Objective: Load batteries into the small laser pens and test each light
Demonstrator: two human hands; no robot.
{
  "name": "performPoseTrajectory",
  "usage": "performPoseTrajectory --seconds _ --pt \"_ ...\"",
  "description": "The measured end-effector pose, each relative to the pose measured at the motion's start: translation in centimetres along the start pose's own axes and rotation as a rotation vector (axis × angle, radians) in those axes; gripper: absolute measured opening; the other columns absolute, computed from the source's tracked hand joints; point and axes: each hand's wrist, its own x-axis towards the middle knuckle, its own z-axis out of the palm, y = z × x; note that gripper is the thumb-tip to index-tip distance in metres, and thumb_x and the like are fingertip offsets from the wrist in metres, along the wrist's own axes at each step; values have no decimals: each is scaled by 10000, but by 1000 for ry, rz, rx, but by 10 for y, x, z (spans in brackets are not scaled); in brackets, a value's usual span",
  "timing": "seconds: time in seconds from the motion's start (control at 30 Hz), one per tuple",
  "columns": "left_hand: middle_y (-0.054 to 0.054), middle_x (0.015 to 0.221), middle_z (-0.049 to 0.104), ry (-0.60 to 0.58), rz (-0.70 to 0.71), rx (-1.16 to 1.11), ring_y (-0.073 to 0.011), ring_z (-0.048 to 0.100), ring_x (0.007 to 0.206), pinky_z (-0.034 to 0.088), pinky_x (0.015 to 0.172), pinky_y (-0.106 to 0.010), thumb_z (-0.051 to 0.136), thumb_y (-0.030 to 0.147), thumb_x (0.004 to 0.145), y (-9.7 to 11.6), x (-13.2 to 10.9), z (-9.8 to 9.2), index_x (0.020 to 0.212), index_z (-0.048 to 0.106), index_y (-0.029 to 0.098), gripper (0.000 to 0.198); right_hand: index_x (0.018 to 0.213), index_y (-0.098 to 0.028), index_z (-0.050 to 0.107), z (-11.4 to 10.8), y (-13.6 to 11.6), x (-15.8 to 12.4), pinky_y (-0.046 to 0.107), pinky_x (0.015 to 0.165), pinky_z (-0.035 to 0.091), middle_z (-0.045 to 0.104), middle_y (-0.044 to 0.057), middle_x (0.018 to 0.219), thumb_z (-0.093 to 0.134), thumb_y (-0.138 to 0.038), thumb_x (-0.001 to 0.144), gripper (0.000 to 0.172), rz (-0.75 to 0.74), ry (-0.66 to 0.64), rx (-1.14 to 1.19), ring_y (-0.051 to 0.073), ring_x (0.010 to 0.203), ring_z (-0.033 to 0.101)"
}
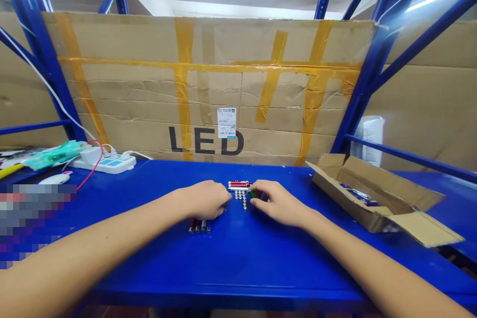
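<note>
My left hand (pixel 208 199) is a closed fist on the blue table, its fingertips turned inward; what they hold, if anything, is hidden. Between thumb and fingers of my right hand (pixel 275 201), a small green tube (pixel 252 193) is pinched, mostly covered by the fingers. In the gap between the hands lie several silver button cells (pixel 240 195) in short rows. Just behind them, red and silver tubes (pixel 238 185) rest side by side. More slim tubes (pixel 197 226), red and dark metallic, stick out from under my left hand.
At the right stands an open cardboard box (pixel 350 194) with metallic tubes inside, flaps spread. A white power strip (pixel 112 163) with plugs and cables sits at the back left. Behind the blue table (pixel 238 263) rises a large taped cardboard panel (pixel 149 94) between blue rack posts.
</note>
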Motion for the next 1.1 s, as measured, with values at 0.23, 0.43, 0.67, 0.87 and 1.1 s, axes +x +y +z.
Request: performPoseTrajectory --seconds 0.23,0.43,0.67,0.87,1.1 --pt "-137 867 702 76 29 88 -255 662 752 486 672 -345 501 237 833 7 6 5 926 656 142 205 953 -169 648 0 -2 -2 314 753 444 662 65 936 582 -155 840 131 -54 -30 -57 178 807 572" --pt "-133 830 703 105 78 124 -257 670 722 492 638 -346 484 224 862 11 8 7 870 653 138 189 940 -171 651 0 -3 -3 315 737 448 656 58 902 554 -132 847 140 -79 -47 -72 176 788 565" --pt "-96 768 688 267 155 91 -227 661 665 462 591 -307 494 135 870 5 12 9 853 618 153 126 978 -176 655 -2 -5 -1 355 826 462 658 79 970 495 -83 862 218 -109 -7 -48 197 882 584" --pt "-66 836 695 455 61 -188 -195 657 763 453 655 -282 465 222 918 6 7 -11 927 612 167 157 1123 -183 644 0 -3 -3 394 882 467 658 99 1052 493 -118 888 286 -94 29 -3 210 944 594" --pt "-35 803 695 487 -66 -327 -192 645 743 417 640 -279 486 255 882 18 2 -17 888 614 187 145 1129 -200 647 2 -7 -5 378 874 476 652 90 1035 483 -137 914 278 -212 69 48 199 944 584"
